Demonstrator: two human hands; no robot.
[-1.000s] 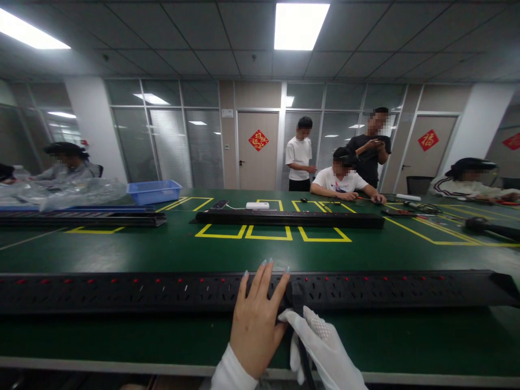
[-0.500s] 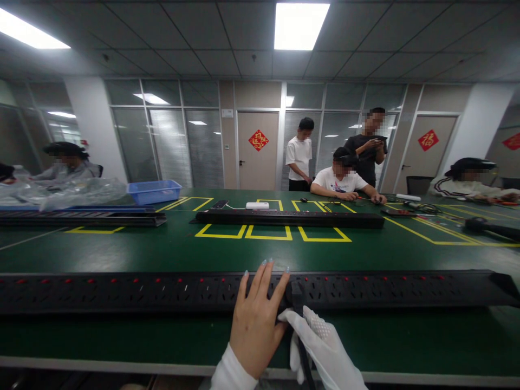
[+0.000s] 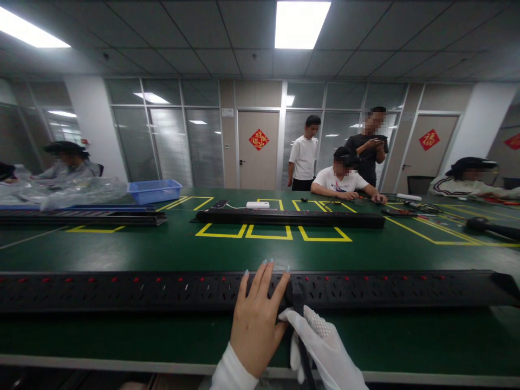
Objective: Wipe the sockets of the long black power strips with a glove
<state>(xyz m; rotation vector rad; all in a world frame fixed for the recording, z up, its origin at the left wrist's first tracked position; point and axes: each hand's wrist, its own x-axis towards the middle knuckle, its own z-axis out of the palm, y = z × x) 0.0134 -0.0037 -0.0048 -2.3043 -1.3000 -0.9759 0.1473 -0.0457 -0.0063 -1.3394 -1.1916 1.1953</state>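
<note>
Plainly, the long black plastic socket strip [image 3: 219,292], dotted with red, lies across the green tabletop [image 3: 162,254], its left end running out of view. On the strip's near side a narrow green band reaches the table's pale edge [image 3: 101,362], and both hands cross it. Beyond the strip, a wider green band runs to yellow tape outlines [image 3: 268,237]. The bare left hand [image 3: 254,314] rests spread on the strip (no grip to speak of), just beside a black blocky plug [image 3: 297,294] that sits against the sockets. The white-gloved right hand [image 3: 323,341] is closed around the plug's thick black cord [image 3: 304,357]. Farther beyond the strip lie a second black bar [image 3: 292,218], a small white rounded box [image 3: 258,205] and, leftward, grey metal channels [image 3: 122,218] and a blue plastic basket [image 3: 154,193].
</note>
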